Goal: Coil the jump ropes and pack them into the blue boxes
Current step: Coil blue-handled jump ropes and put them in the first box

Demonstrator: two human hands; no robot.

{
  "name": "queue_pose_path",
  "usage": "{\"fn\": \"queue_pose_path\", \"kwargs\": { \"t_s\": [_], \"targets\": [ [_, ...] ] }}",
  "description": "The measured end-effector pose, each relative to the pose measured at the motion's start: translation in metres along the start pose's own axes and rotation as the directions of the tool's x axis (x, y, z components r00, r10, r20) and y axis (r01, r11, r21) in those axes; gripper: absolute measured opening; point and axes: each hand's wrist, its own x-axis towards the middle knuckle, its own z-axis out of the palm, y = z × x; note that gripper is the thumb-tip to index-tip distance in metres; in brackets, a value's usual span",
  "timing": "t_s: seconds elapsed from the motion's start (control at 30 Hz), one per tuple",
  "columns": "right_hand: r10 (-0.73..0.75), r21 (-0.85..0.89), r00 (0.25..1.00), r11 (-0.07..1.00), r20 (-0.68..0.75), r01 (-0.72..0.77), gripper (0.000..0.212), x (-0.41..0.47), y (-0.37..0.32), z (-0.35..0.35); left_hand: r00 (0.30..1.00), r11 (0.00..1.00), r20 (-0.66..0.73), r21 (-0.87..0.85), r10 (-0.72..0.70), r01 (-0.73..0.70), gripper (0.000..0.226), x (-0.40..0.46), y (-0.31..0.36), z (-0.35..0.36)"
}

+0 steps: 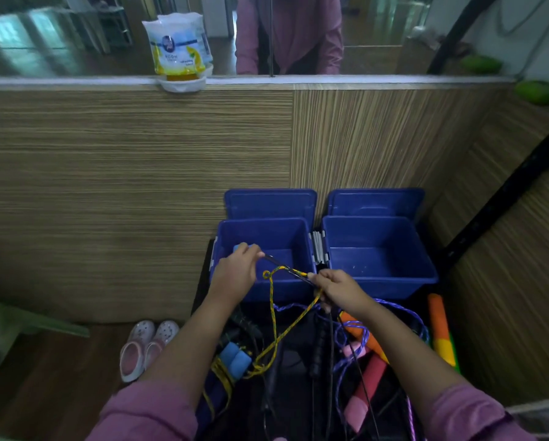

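Nearest, along the bottom of the frame, two pink sleeves (145, 412) reach forward over a dark surface littered with jump ropes: a purple rope (340, 338), pink and orange handles (367, 377), and a pair of blue foam handles (235, 358) at lower centre. Just beyond, the right hand (336, 289) pinches a thin black cord (285, 266) and a yellow-and-blue braided rope (274, 319) that trails down towards the blue handles. The left hand (235, 268) is curled around a light-blue handle (238, 248), above the left blue box (266, 259). The right blue box (378, 249) sits just beside it. Both lids (271, 203) lean behind against a wood-grain wall (133, 173). Pink shoes (149, 348) sit lower left.
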Motion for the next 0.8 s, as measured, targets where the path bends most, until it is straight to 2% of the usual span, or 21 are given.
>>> {"fn": "queue_pose_path", "kwargs": {
  "t_s": [0.2, 0.4, 0.5, 0.6, 0.67, 0.7, 0.77, 0.8],
  "targets": [
    [0.077, 0.129, 0.996, 0.988, 0.038, -0.081, 0.038, -0.014, 0.015, -0.022, 0.975, 0.979, -0.095, -0.006, -0.202, 0.202, 0.022, 0.016, -0.020, -0.011],
    [0.017, 0.158, 1.000, 0.987, -0.008, -0.015, 0.042, -0.020, -0.016, -0.033, 0.955, 0.958, -0.087, -0.070, -0.282, 0.277, 0.024, 0.011, -0.026, -0.007],
    [0.036, 0.210, 0.999, 0.977, 0.024, -0.040, 0.040, -0.023, -0.035, -0.032, 0.921, 0.922, 0.051, 0.060, -0.386, 0.383, 0.030, 0.004, -0.028, -0.008],
    [0.044, 0.192, 0.998, 0.980, 0.047, -0.053, 0.040, -0.025, -0.052, -0.033, 0.840, 0.894, 0.305, 0.131, -0.448, 0.429, 0.032, 0.007, -0.023, -0.013],
    [0.046, 0.175, 0.996, 0.983, 0.070, -0.058, 0.041, -0.023, -0.059, -0.034, 0.801, 0.904, 0.435, 0.086, -0.412, 0.419, 0.044, 0.014, -0.016, -0.014],
    [0.047, 0.159, 0.996, 0.985, 0.082, -0.059, 0.041, -0.023, -0.061, -0.034, 0.825, 0.927, 0.443, 0.036, -0.351, 0.374, 0.049, 0.018, -0.008, -0.014],
    [0.040, 0.120, 0.994, 0.991, 0.098, -0.052, 0.040, -0.022, -0.063, -0.032, 0.935, 0.980, 0.330, -0.105, -0.127, 0.170, 0.049, 0.023, 0.014, -0.017],
    [0.035, 0.103, 0.994, 0.994, 0.099, -0.045, 0.039, -0.022, -0.065, -0.031, 0.967, 0.983, 0.254, -0.178, -0.006, 0.053, 0.048, 0.025, 0.026, -0.020]
  ]
}}
